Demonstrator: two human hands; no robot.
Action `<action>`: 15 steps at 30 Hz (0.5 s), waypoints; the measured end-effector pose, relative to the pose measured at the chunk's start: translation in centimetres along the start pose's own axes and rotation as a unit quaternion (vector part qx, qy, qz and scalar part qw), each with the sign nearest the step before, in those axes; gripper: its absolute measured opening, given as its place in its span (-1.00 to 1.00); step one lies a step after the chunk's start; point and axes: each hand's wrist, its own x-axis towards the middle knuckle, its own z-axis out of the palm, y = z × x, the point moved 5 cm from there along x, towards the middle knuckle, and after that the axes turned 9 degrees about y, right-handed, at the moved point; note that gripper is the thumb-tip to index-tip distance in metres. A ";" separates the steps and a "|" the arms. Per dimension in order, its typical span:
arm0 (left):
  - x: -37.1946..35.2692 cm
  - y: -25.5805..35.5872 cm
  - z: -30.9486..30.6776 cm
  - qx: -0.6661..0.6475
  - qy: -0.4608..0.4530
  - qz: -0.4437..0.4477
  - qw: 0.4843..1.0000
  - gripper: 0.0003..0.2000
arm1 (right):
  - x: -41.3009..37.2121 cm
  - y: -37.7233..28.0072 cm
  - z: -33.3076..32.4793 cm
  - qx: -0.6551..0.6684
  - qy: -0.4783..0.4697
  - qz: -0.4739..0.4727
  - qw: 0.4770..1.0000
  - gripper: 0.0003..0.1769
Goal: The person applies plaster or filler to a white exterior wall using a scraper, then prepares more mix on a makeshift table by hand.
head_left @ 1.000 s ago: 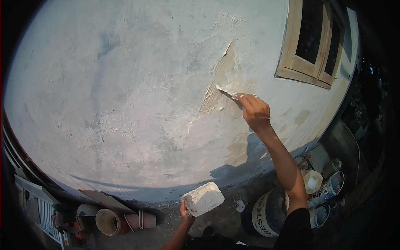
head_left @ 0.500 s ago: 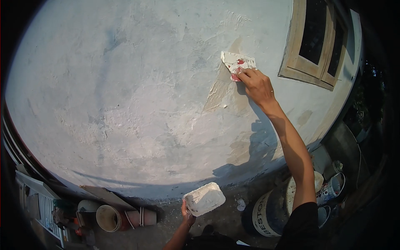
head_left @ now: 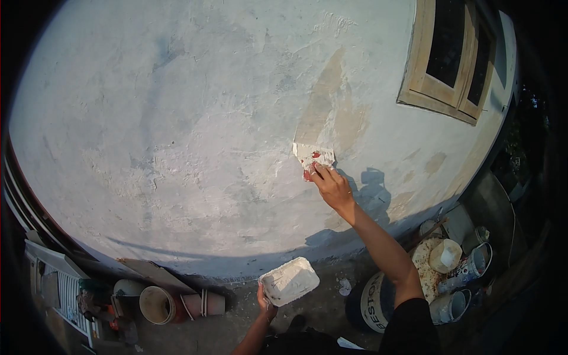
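Note:
My right hand (head_left: 333, 188) grips a red putty scraper (head_left: 313, 156) smeared with white paste, its wide edge against the pale wall (head_left: 207, 136). Above the blade runs a beige-grey streak (head_left: 322, 106) on the wall, with a second beige patch beside it. Low in the view, my left hand (head_left: 266, 305) holds a white plastic tub (head_left: 290, 281) by its left side. The tub tilts toward me and is coated inside with white putty.
At right, a wooden window (head_left: 441, 89) is set in the wall. A dark drum labelled BESTON (head_left: 374, 305) stands below, with a white container (head_left: 445, 256) on top and buckets (head_left: 449, 306) beside it. Lower left are a brown bucket (head_left: 157, 305), pinkish buckets (head_left: 207, 303) and a leaning board (head_left: 155, 275).
My right hand has drawn the scraper down and left along the wall, and the rough paste there now looks smoothed. My left hand and the tub have hardly moved.

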 end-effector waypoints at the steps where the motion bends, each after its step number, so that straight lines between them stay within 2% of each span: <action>1: -0.2 0.1 0.0 0.004 0.003 0.001 1.000 -0.43 | 0.3 0.5 -0.7 0.018 0.016 0.026 0.999 -0.75; 4: -0.7 0.2 0.2 0.002 -0.007 0.007 1.000 -0.42 | 0.8 2.6 -2.3 0.118 0.053 0.145 0.981 -0.82; 6: -0.4 0.1 -0.2 0.000 -0.017 0.005 1.000 -0.41 | 1.6 3.9 -2.6 0.203 0.025 0.242 0.948 -0.84; 8: -0.5 -0.1 -0.5 -0.004 -0.015 0.004 1.000 -0.41 | 2.9 5.3 -2.9 0.284 -0.049 0.343 0.894 -0.84; 10: -0.5 0.2 -0.1 -0.007 -0.009 0.003 1.000 -0.41 | 4.8 8.7 -3.3 0.267 -0.083 0.386 0.879 -0.81; 12: -0.7 0.6 0.3 -0.006 -0.014 0.001 1.000 -0.41 | 7.6 12.3 -4.3 0.435 -0.041 0.362 0.823 -0.82; 14: -0.3 0.3 0.1 -0.007 -0.018 -0.007 1.000 -0.40 | 10.7 15.8 -6.0 0.495 0.014 0.393 0.775 -0.82; 15: 0.1 -0.1 -0.2 -0.007 -0.020 -0.015 1.000 -0.38 | 11.8 17.7 -6.2 0.479 0.010 0.411 0.775 -0.80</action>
